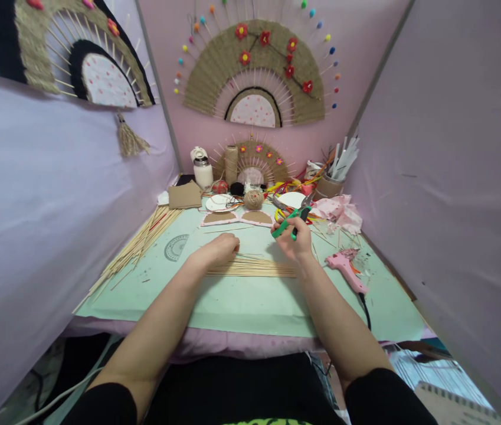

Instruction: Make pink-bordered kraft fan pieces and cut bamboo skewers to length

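Note:
My right hand (297, 239) is closed around a green-handled cutting tool (283, 225), held above the mint-green table (250, 301). To its left, my left hand (223, 248) has its fingers pressed together near the table; whatever they pinch is too small to make out. A row of thin wooden sticks (254, 267) lies side by side just below and between both hands. Beyond the hands rest two half-round cardboard pieces (256, 217) with pale edging.
Many loose sticks (144, 242) and a protractor (176, 248) lie at left. A pink glue gun (347, 271) with a black cord lies at right. Twine ball (254, 199), white bottle (203, 172), cardboard (185, 195) and pink cloth (341, 212) stand or lie at the back.

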`<state>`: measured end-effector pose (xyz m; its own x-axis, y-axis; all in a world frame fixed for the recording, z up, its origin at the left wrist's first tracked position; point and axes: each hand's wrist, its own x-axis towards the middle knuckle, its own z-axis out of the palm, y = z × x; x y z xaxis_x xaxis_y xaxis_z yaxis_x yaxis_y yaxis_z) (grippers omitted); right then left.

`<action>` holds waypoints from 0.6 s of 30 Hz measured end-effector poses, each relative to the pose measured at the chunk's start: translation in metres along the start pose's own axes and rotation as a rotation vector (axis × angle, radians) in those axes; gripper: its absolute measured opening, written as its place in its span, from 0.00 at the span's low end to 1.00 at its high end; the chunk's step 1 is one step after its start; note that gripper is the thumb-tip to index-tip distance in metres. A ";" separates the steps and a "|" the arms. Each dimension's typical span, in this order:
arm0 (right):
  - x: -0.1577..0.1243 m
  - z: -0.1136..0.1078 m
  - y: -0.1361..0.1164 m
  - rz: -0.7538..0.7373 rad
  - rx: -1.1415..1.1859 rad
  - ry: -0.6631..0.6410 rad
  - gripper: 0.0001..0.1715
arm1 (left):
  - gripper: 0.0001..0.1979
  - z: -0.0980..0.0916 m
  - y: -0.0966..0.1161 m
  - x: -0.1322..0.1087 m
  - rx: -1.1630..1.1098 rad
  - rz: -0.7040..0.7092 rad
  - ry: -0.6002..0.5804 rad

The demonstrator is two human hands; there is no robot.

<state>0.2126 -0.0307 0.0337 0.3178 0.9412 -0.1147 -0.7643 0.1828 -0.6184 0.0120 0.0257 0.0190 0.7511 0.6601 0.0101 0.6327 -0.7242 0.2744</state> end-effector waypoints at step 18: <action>-0.001 0.000 0.000 0.035 0.015 -0.047 0.11 | 0.05 -0.037 -0.012 0.016 -0.871 -0.213 0.736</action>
<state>0.2123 -0.0317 0.0336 0.2644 0.9594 -0.0986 -0.7829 0.1538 -0.6029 0.0096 0.0518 0.0511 0.1729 0.9160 0.3620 0.1745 -0.3902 0.9041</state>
